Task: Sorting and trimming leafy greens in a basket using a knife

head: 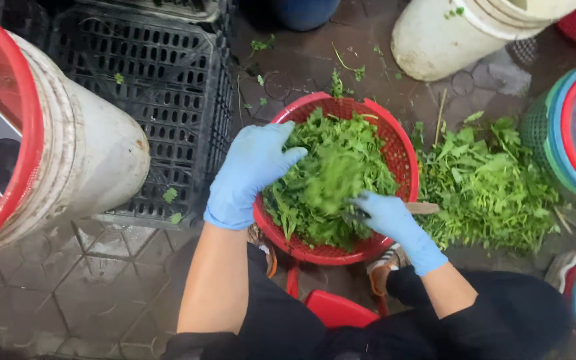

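Note:
A round red mesh basket [405,157] sits on the wet floor in front of me, heaped with leafy green herbs [331,180]. My left hand [251,170], in a light blue glove, rests on the basket's left rim with its fingers on a bunch of the greens. My right hand [385,213], gloved the same way, is at the basket's lower right and grips a knife; its blade [425,208] pokes out to the right and its handle is hidden. Some of the greens between the hands are blurred.
A loose pile of greens [488,187] lies right of the basket. Stacked coloured baskets [568,133] stand at far right. A black plastic crate [148,87] and a white bucket [95,147] on its side are left; another white bucket [448,33] is behind. A red stool [335,310] sits below me.

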